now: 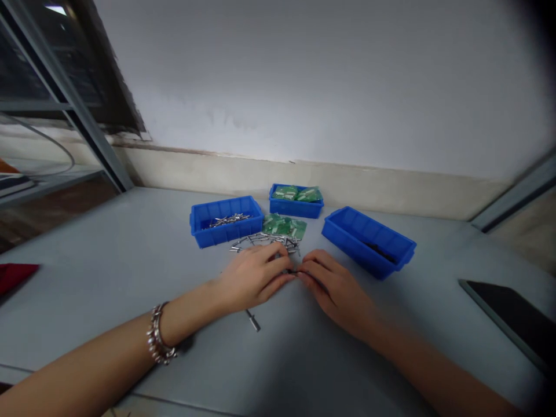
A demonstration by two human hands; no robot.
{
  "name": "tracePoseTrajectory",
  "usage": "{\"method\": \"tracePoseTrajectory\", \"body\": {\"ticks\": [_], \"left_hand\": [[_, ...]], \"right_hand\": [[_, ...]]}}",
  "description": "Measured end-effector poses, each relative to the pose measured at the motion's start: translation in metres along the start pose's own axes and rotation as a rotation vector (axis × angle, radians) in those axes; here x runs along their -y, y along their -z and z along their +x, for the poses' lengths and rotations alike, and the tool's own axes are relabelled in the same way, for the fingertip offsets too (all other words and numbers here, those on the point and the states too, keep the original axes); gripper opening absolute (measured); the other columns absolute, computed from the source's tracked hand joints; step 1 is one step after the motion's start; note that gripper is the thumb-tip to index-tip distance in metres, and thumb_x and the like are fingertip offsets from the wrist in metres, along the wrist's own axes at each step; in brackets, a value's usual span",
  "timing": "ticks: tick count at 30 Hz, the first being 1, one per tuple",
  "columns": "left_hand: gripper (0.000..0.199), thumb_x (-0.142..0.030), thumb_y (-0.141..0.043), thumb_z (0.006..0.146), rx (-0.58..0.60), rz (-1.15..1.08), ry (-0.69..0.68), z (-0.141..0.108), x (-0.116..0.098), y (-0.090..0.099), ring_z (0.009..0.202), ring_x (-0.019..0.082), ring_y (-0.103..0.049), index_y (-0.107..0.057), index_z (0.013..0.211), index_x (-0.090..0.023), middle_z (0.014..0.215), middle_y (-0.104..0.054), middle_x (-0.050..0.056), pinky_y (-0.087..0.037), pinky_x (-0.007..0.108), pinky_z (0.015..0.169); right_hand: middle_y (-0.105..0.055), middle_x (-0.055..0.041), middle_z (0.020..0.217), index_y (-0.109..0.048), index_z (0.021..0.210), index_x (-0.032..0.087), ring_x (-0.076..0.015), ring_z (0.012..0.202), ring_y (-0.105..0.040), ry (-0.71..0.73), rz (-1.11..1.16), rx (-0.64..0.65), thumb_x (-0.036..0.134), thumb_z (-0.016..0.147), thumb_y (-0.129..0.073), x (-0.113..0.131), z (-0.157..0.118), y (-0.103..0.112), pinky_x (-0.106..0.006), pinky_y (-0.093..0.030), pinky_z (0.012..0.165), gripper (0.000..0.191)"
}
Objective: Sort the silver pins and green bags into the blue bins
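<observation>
My left hand [256, 275] and my right hand [332, 286] meet over the grey table, fingers pinched. Between their fingertips is a small thin dark part [294, 271]; its kind is too small to make out, and the fingers cover most of it. Just beyond my left hand lies a loose pile of silvery metal pins [264, 237], partly hidden by the fingers. One separate metal pin [252, 320] lies on the near side of my left hand, its upper end out of sight beneath the hand.
A blue bin [230, 234] with metal pins stands left, another blue bin [295, 207] with green packets at the back, and a third [360, 252] with dark parts at right. A green packet [286, 225] lies between them. A dark flat device [512, 315] rests far right.
</observation>
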State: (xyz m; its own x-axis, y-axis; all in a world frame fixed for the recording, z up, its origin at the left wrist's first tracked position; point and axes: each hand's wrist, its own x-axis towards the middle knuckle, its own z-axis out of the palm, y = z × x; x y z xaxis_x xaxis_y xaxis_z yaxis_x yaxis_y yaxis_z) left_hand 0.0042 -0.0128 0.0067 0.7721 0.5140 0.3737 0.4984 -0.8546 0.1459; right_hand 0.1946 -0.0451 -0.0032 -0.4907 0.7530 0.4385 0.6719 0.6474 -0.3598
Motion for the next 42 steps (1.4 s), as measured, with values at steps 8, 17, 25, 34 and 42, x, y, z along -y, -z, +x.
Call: {"method": "tracePoseTrajectory", "body": {"ticks": [8, 17, 25, 34, 42], "left_hand": [[0.028, -0.032, -0.035, 0.089, -0.009, 0.009, -0.017, 0.0002, -0.0012, 0.0032, 0.076, 0.015, -0.053, -0.057, 0.086, -0.016, 0.093, -0.053, 0.007, -0.045, 0.028, 0.066], [0.025, -0.033, -0.036, 0.089, 0.010, -0.002, -0.003, 0.0008, -0.0005, 0.0014, 0.079, 0.017, -0.053, -0.053, 0.097, -0.016, 0.095, -0.052, 0.007, -0.045, 0.029, 0.067], [0.026, -0.032, -0.034, 0.090, -0.013, 0.014, 0.001, -0.0006, 0.0007, 0.0007, 0.080, 0.016, -0.053, -0.055, 0.095, -0.017, 0.094, -0.052, 0.007, -0.046, 0.029, 0.069], [0.028, -0.032, -0.033, 0.090, -0.049, 0.004, -0.014, 0.0003, 0.0012, -0.0001, 0.079, 0.016, -0.053, -0.055, 0.092, -0.016, 0.093, -0.053, 0.007, -0.047, 0.030, 0.069], [0.030, -0.032, -0.032, 0.090, -0.031, 0.004, 0.003, -0.0003, 0.0008, 0.0001, 0.079, 0.016, -0.053, -0.056, 0.088, -0.016, 0.093, -0.053, 0.008, -0.046, 0.030, 0.067]], "right_hand": [[-0.054, -0.0050, 0.090, -0.054, 0.093, 0.020, -0.0181, 0.086, -0.050, -0.002, 0.017, -0.002, 0.018, 0.087, -0.040, -0.0014, -0.0019, 0.0004, -0.035, -0.045, 0.075, 0.015], [-0.055, -0.0056, 0.087, -0.055, 0.086, 0.018, -0.0181, 0.083, -0.051, 0.019, 0.008, -0.018, 0.016, 0.087, -0.039, 0.0010, -0.0003, 0.0002, -0.034, -0.045, 0.073, 0.016], [-0.056, -0.0055, 0.089, -0.055, 0.091, 0.019, -0.0188, 0.086, -0.052, 0.001, -0.011, -0.012, 0.021, 0.088, -0.039, 0.0002, -0.0005, 0.0005, -0.035, -0.046, 0.075, 0.016], [-0.055, -0.0056, 0.092, -0.052, 0.097, 0.020, -0.0195, 0.089, -0.051, -0.017, 0.010, 0.002, 0.021, 0.088, -0.041, -0.0009, -0.0014, -0.0003, -0.036, -0.045, 0.077, 0.015], [-0.054, -0.0044, 0.090, -0.053, 0.094, 0.020, -0.0177, 0.087, -0.051, -0.007, 0.012, -0.016, 0.021, 0.088, -0.040, -0.0002, -0.0023, 0.0004, -0.034, -0.044, 0.076, 0.014]]}}
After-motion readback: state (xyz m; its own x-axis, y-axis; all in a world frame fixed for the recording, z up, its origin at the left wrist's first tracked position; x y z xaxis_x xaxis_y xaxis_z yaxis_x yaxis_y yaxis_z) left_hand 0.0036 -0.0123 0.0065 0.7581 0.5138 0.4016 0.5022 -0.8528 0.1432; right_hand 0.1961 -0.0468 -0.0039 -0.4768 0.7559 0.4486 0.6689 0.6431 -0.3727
